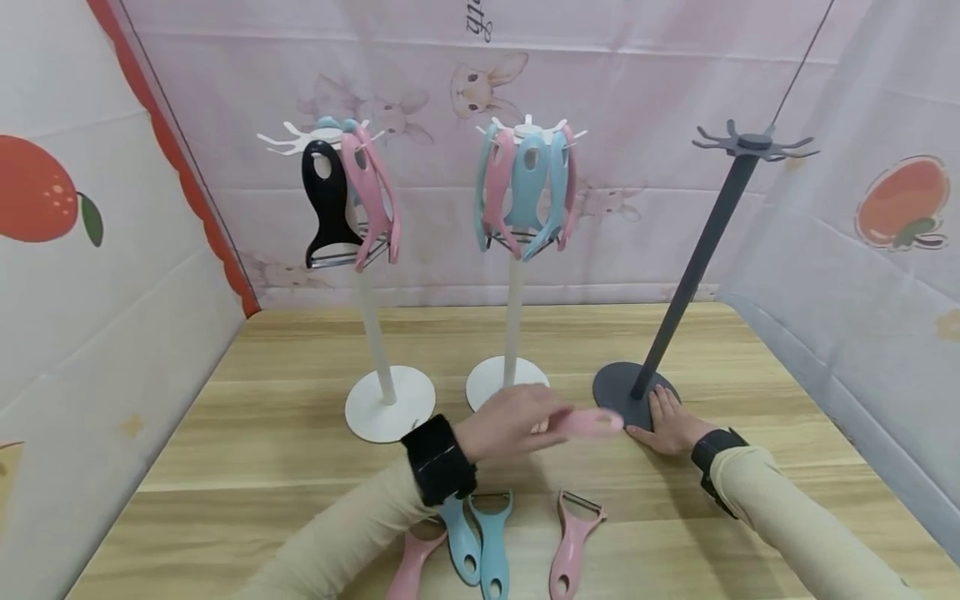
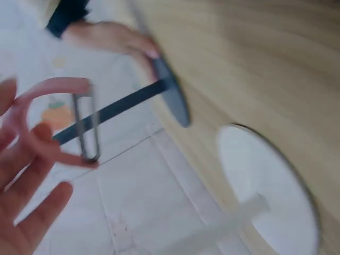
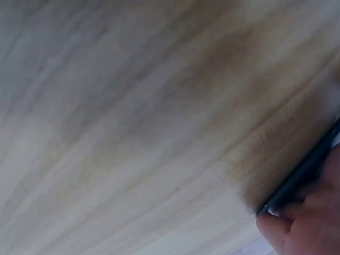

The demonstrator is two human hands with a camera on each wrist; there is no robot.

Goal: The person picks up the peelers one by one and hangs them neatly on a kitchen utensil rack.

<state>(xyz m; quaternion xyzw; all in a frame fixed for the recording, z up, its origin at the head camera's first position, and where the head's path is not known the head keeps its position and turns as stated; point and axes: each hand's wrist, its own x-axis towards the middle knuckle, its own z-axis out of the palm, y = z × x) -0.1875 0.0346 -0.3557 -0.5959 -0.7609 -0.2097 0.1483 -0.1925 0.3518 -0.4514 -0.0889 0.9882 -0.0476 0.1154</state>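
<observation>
1. Pinching a pink peeler point(image 1: 597, 422) in the left hand point(image 1: 513, 422), mid-frame, kinda blurry, with its handle toward the right.
2. Reaching in from lower left with that arm point(image 1: 348, 529).
3. Resting the right hand point(image 1: 671, 425) on the dark base point(image 1: 615, 386), right of centre, with straight fingers.
4. More peelers point(image 1: 492, 542) at bottom centre.

Left hand point(image 2: 16, 196) holding a pink peeler point(image 2: 56, 85), right hand point(image 2: 114, 38) touching dark stand point(image 2: 125, 106), white round base point(image 2: 260, 180)

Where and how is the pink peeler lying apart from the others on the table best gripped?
I'd take the pink peeler by its slim handle, from above on the near side: the handle lies nearest, the blade points away.
</observation>
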